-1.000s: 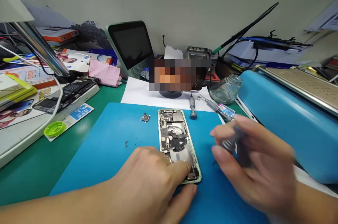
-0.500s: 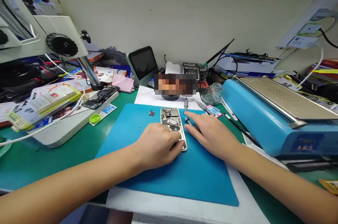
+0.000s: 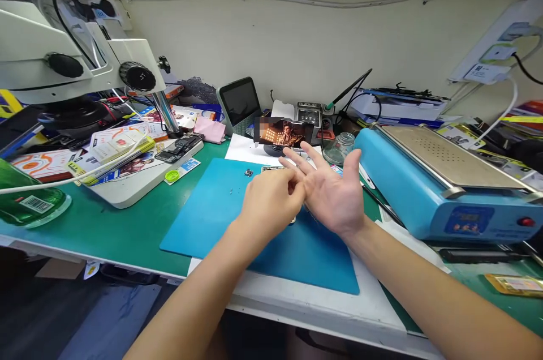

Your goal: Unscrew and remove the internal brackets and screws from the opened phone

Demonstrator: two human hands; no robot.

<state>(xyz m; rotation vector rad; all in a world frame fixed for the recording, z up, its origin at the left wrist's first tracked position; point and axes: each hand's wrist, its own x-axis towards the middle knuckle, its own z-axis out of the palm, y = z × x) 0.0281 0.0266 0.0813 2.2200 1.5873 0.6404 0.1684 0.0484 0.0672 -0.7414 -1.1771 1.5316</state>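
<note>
My left hand (image 3: 271, 198) is closed, fingertips drawn in against the thumb. Whether something is pinched there I cannot make out. It touches or nearly touches the fingers of my right hand (image 3: 333, 196), which is turned palm up with fingers and thumb spread. Under both hands lies an opened phone (image 3: 271, 168) on the blue mat (image 3: 203, 218); only its top edge and a lower corner show. A small dark phone part (image 3: 248, 172) and tiny bits rest on the mat to the left.
At the right stands a blue machine with a perforated metal plate (image 3: 441, 148). A microscope (image 3: 136, 65) reaches in from the left above stacked boxes. Behind the mat are a propped phone playing a video (image 3: 288, 135), a glass jar (image 3: 341, 148) and a screen device (image 3: 240, 101).
My left hand has lifted from the phone towards my right hand. My right hand has left the tools beside the phone and turned palm up. The view has shifted.
</note>
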